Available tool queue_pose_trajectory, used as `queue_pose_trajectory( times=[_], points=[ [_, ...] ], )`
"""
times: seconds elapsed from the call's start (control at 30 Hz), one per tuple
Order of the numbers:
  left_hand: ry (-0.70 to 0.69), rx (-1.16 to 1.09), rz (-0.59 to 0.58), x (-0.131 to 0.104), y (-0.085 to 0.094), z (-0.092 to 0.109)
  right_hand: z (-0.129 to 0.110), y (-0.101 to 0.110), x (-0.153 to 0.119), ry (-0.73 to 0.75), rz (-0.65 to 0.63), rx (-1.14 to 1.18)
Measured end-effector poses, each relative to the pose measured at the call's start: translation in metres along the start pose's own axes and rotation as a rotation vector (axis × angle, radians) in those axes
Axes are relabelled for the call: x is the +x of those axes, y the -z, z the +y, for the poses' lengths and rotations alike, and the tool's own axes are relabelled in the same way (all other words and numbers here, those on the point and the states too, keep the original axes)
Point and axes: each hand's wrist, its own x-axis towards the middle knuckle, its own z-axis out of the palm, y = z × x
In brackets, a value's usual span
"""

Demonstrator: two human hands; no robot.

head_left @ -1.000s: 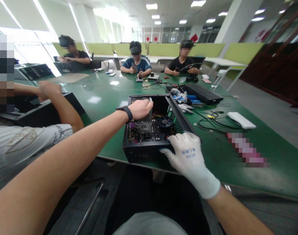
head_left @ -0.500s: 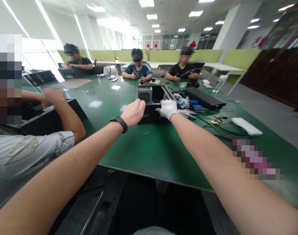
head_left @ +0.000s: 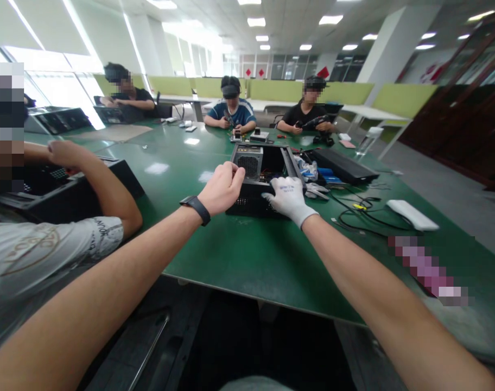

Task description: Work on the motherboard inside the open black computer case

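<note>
A black computer case (head_left: 253, 209) lies open side up on the green table in front of me. Inside its far left part sits a power supply (head_left: 248, 163) with a round fan grille. My left hand (head_left: 222, 189), bare with a black watch at the wrist, is closed at the near left corner of the case, its fingertips pinched at the rim. My right hand (head_left: 292, 200) wears a white glove. Its fingers bend over the near rim at the right, and its thumb presses along the front panel. Both hands hide parts of that edge.
Right of the case are gloves (head_left: 316, 191), a black panel (head_left: 343, 165), cables (head_left: 359, 209) and a white pouch (head_left: 412, 214). At my left, a co-worker's arm (head_left: 117, 190) reaches over another black case (head_left: 123, 179). Several people sit across the table (head_left: 215, 255).
The case has shifted slightly toward me and to the right. My right hand has moved the same way along with the near rim, while my left hand stays nearly in place.
</note>
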Motion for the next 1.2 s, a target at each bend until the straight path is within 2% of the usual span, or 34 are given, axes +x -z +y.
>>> queue_pose_trajectory(
  times=[0.1, 0.2, 0.4, 0.6, 0.77, 0.93, 1.1, 1.2],
  points=[
    [-0.037, 0.012, -0.03, 0.001, -0.001, 0.014, -0.01, 0.015, -0.043, 0.011, 0.03, 0.015],
    [-0.084, 0.063, -0.119, -0.002, -0.006, 0.026, -0.018, 0.033, -0.09, 0.032, 0.053, 0.03],
    [-0.135, 0.264, -0.435, -0.01, -0.025, 0.041, -0.028, 0.066, -0.17, 0.049, 0.064, 0.068],
    [-0.187, 0.523, -0.734, -0.013, -0.049, 0.051, -0.031, 0.084, -0.224, 0.07, 0.074, 0.149],
    [-0.203, 0.661, -0.921, -0.017, -0.066, 0.062, -0.031, 0.091, -0.256, 0.089, 0.102, 0.218],
    [-0.187, 0.697, -0.962, -0.024, -0.084, 0.057, -0.03, 0.093, -0.271, 0.094, 0.131, 0.275],
    [-0.185, 0.721, -1.039, -0.025, -0.097, 0.045, -0.03, 0.093, -0.272, 0.089, 0.132, 0.285],
    [-0.182, 0.721, -1.046, -0.022, -0.101, 0.042, -0.03, 0.093, -0.271, 0.093, 0.146, 0.285]
  ],
)
